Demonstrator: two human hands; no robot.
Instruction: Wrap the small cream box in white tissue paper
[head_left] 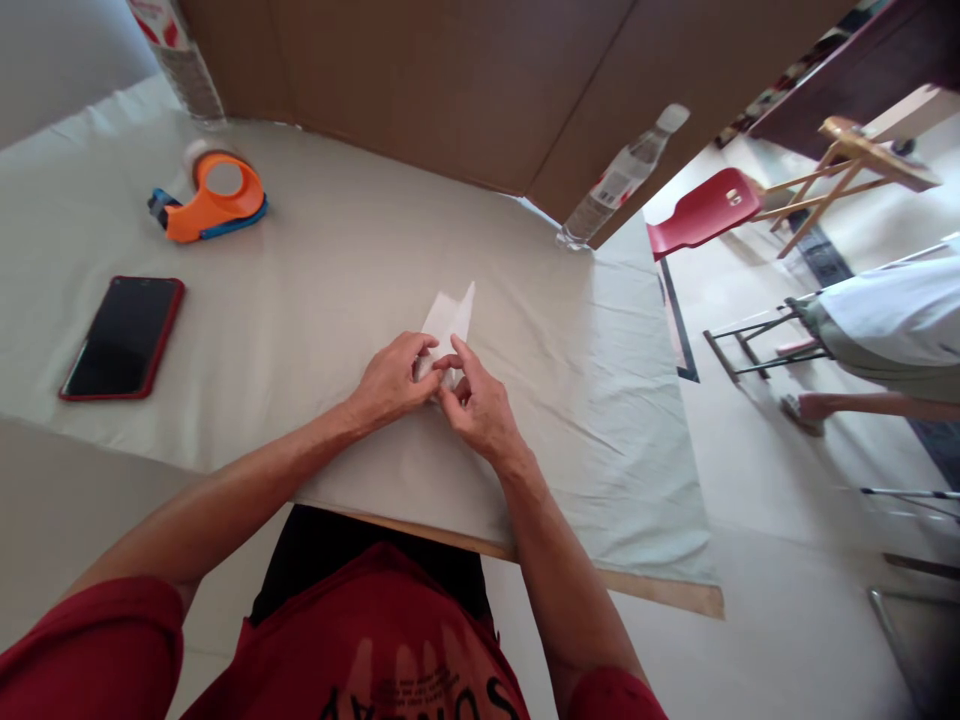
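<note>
A small folded piece of white paper (448, 320) lies near the front edge of the cloth-covered table, its pointed tip towards the far side. My left hand (394, 376) grips its near end from the left, thumb and fingers bent in. From the right, my right hand (481, 402) pinches the same near end, with its fingers curled. The fingertips of both hands meet there and hide the lower part of the paper.
An orange tape dispenser (217, 205) and a phone with a red case (124, 338) lie on the left. Water bottles (619, 185) stand by the brown cardboard panel (420, 90) at the back. On the right are a red chair (709, 210) and a seated person (892, 320).
</note>
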